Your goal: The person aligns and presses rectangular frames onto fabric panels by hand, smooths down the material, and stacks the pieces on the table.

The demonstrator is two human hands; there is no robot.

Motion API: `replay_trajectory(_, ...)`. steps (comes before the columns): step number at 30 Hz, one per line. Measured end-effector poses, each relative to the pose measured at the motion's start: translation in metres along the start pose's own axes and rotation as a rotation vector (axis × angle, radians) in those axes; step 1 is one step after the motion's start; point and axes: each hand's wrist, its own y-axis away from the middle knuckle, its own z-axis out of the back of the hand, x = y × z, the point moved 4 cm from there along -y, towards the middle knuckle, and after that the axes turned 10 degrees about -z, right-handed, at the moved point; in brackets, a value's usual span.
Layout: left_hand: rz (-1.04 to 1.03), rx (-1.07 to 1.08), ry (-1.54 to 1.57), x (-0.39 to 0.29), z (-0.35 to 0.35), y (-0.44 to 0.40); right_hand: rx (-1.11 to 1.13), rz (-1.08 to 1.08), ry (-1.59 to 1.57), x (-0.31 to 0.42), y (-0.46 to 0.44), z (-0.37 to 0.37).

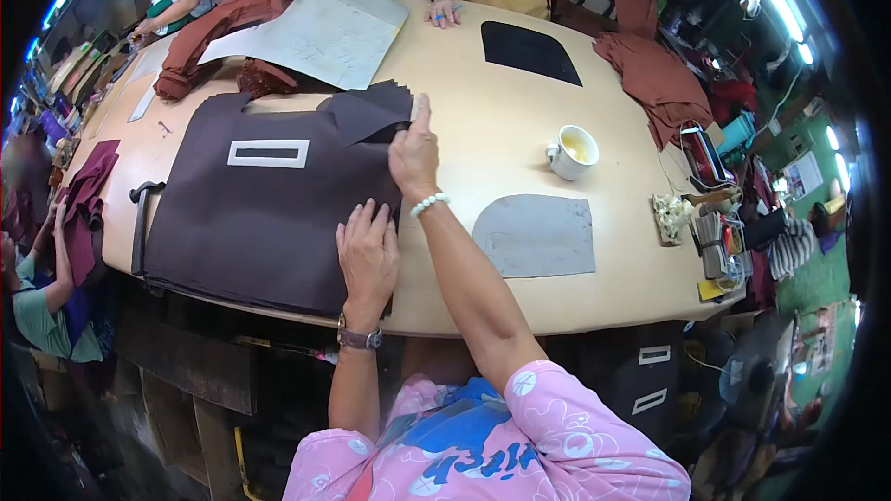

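A stack of dark brown fabric panels [251, 223] lies on the desk [464, 121], ahead of the person and mostly to the left of both hands, which sit along its right side. That right edge runs away from the person, and the hands are staggered along it. The left hand [368, 246], wearing a wristwatch [359, 337], is nearer the body and rests on the top panel close to the edge; its fingers are extended, palm down, and close on nothing visible. The right hand [415, 160], with a beaded bracelet [430, 203], reaches farther out to the stack's far right corner and is the nearer one to the folded-over flap [367, 118] there. Its index finger points away from the body; the other fingers are curled, and whether they pinch the fabric cannot be told.

A white rectangular frame [267, 163] lies on the top panel, left of the hands, its long axis running roughly left to right across the person's front. Right of the right forearm, well apart from the stack, lies a grey round-cornered piece [535, 237].
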Motion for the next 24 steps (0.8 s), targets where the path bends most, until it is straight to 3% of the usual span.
replay_trajectory(3, -0.085, 0.015, 0.093, -0.033, 0.013, 0.002, 0.020, -0.018, 0.029, -0.031, -0.009, 0.041)
replay_trajectory(6, -0.167, 0.009, 0.102, -0.056, 0.030, -0.001, -0.063, 0.129, 0.077, -0.074, -0.012, 0.097)
replay_trajectory(8, -0.192, 0.016, 0.083, -0.060, 0.034, -0.006, -0.243, 0.391, 0.202, -0.107, -0.014, 0.139)
replay_trajectory(10, -0.217, 0.048, 0.060, -0.059, 0.030, -0.011, -0.278, 0.440, 0.243, -0.126, -0.005, 0.181)
replay_trajectory(11, -0.221, 0.072, 0.044, -0.060, 0.026, -0.013, -0.162, 0.276, 0.184, -0.129, 0.005, 0.202)
replay_trajectory(14, -0.252, 0.152, -0.010, -0.059, 0.005, -0.015, -0.098, -0.086, 0.234, -0.161, 0.017, 0.253)
replay_trajectory(17, -0.268, 0.255, -0.059, -0.065, -0.022, -0.002, -0.193, 0.000, 0.278, -0.201, 0.023, 0.296)
replay_trajectory(19, -0.266, 0.373, -0.049, -0.071, -0.039, 0.013, -0.250, -0.007, 0.477, -0.207, 0.028, 0.322)
replay_trajectory(20, -0.270, 0.409, -0.043, -0.076, -0.044, 0.021, -0.221, -0.164, 0.528, -0.208, 0.030, 0.333)
replay_trajectory(23, -0.304, 0.411, -0.067, -0.091, -0.055, 0.041, -0.424, 0.110, 0.498, -0.251, 0.028, 0.352)
replay_trajectory(24, -0.311, 0.391, -0.085, -0.095, -0.057, 0.047, -0.414, -0.070, 0.413, -0.256, 0.029, 0.354)
